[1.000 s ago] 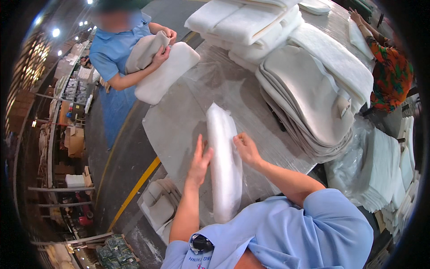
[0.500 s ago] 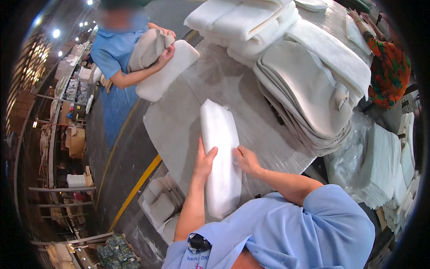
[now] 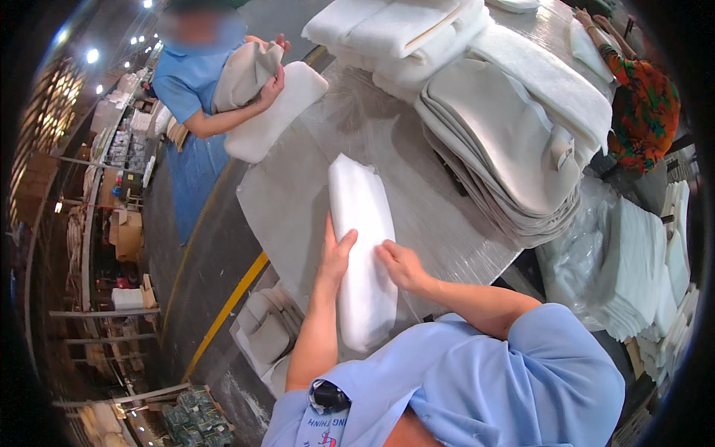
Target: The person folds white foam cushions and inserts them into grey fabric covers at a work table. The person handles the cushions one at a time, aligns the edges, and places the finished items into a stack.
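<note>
The pad [image 3: 363, 257] sits at frame centre, over the tabletop [image 3: 287, 190]. Expect low weight and a soft, compressible body; take hold at both long edges and squeeze lightly. My left fingers [image 3: 329, 231] grip the left edge, thumb [image 3: 348, 240] on the upper face. My right fingers [image 3: 386, 253] are curled against the right edge; I cannot tell whether they pinch it.

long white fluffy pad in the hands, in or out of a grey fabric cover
Out: the long white fluffy pad, between the left hand and right hand, shows its bare white surface along its visible length.
</note>
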`<action>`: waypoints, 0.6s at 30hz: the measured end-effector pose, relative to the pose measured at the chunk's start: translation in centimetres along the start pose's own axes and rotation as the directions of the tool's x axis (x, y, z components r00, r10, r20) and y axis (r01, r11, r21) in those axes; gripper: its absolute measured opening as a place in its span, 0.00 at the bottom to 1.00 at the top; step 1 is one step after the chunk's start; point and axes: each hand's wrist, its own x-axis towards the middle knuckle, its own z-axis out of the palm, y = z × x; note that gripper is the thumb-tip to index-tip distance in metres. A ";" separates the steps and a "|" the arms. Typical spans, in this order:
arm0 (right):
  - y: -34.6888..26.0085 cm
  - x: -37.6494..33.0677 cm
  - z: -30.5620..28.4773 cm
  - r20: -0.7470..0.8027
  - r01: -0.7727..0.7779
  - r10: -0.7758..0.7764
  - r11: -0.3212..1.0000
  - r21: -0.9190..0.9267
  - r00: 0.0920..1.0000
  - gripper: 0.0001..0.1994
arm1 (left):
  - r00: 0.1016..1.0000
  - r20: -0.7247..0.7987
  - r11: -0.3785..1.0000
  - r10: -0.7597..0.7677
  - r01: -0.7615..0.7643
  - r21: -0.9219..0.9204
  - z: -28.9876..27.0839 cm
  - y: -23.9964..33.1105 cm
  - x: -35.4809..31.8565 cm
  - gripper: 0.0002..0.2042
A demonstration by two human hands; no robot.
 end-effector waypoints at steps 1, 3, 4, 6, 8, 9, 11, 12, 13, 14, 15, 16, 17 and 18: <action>-2.8 0.0 0.2 0.040 0.012 -0.012 1.000 -0.002 0.999 0.18 | 1.000 0.002 1.000 0.014 -0.014 -0.002 0.1 0.2 0.1 0.41; -3.8 -0.1 0.4 0.073 0.027 -0.025 0.999 -0.022 0.997 0.19 | 0.999 -0.034 1.000 0.016 -0.015 0.018 0.1 -0.1 0.1 0.39; -3.2 0.2 0.5 0.065 0.031 -0.029 0.999 -0.038 0.997 0.19 | 0.999 -0.044 0.999 0.021 -0.019 0.033 0.2 0.0 0.2 0.39; -0.3 0.8 1.0 0.010 0.011 -0.010 0.996 -0.094 1.000 0.18 | 0.999 -0.046 1.000 0.003 -0.002 0.006 0.4 0.3 0.3 0.39; 4.0 0.6 1.0 -0.060 -0.071 0.066 0.994 -0.079 0.996 0.17 | 0.999 -0.032 1.000 0.013 -0.013 -0.006 0.6 0.6 0.4 0.39; 5.0 0.6 1.0 -0.086 -0.110 0.103 0.991 -0.073 0.991 0.17 | 0.999 -0.026 1.000 0.030 -0.030 -0.007 0.5 0.6 0.5 0.39; 3.6 -0.2 0.8 -0.038 -0.078 0.077 0.997 -0.005 0.996 0.17 | 0.999 -0.027 1.000 0.027 -0.028 -0.012 0.0 0.4 0.2 0.40; 1.8 -0.7 0.8 -0.021 -0.030 0.031 0.999 0.019 0.999 0.17 | 1.000 -0.024 1.000 0.004 -0.005 -0.017 0.0 0.5 0.1 0.41; -0.7 -1.3 0.9 -0.001 0.017 -0.017 0.999 0.045 1.000 0.17 | 1.000 -0.024 1.000 -0.019 0.019 -0.021 -0.1 0.5 -0.1 0.42; -3.1 -1.6 0.9 0.070 0.029 -0.030 0.999 0.013 0.997 0.16 | 0.999 -0.035 1.000 -0.009 0.009 0.001 -0.2 0.4 -0.3 0.42; -3.4 -1.4 1.0 0.087 0.062 -0.059 0.998 -0.022 0.994 0.16 | 0.999 -0.031 1.000 0.008 -0.007 0.026 0.0 0.6 -0.2 0.42; -3.4 -1.2 1.2 0.106 0.095 -0.088 0.994 -0.054 0.990 0.15 | 0.999 -0.028 0.998 0.024 -0.022 0.055 0.2 0.8 -0.1 0.42; -2.5 -0.8 1.7 0.127 0.132 -0.121 0.988 -0.084 0.984 0.15 | 0.999 -0.042 0.998 0.008 -0.006 0.064 0.0 0.7 0.0 0.42; -1.5 -0.6 1.8 0.093 0.146 -0.138 0.986 -0.083 0.986 0.15 | 0.998 -0.058 0.997 -0.007 0.011 0.074 -0.1 0.6 0.0 0.43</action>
